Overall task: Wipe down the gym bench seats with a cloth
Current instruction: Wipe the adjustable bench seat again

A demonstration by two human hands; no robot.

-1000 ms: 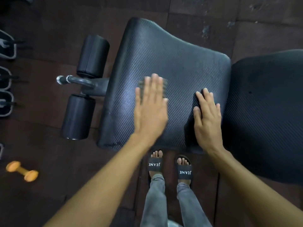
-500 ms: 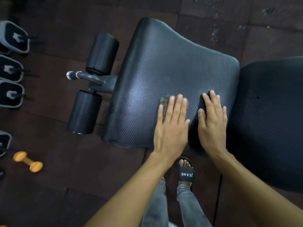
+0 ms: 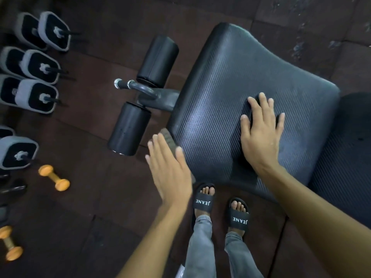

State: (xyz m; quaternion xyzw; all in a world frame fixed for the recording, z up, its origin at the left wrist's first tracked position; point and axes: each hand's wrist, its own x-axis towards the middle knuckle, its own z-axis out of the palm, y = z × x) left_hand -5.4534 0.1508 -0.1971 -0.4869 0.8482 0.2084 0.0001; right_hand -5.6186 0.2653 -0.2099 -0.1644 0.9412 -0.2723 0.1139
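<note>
In the head view the left hand [image 3: 170, 171] lies flat on the grey cloth [image 3: 167, 137], its grip open with the fingers straight. The cloth sits under the palm and shows beyond the fingertips at the near left edge of the black bench seat [image 3: 230, 81]. The right hand [image 3: 261, 135] rests flat on the seat, well apart from the cloth, with its fingers spread and holding nothing.

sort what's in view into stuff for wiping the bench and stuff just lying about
For the job:
- cloth under the flat left hand, at the seat's edge
- seat pad, with the right hand flat on it
- second pad at the right

Lying about:
- orange dumbbells on the floor
- grey-and-black weights on the floor
</note>
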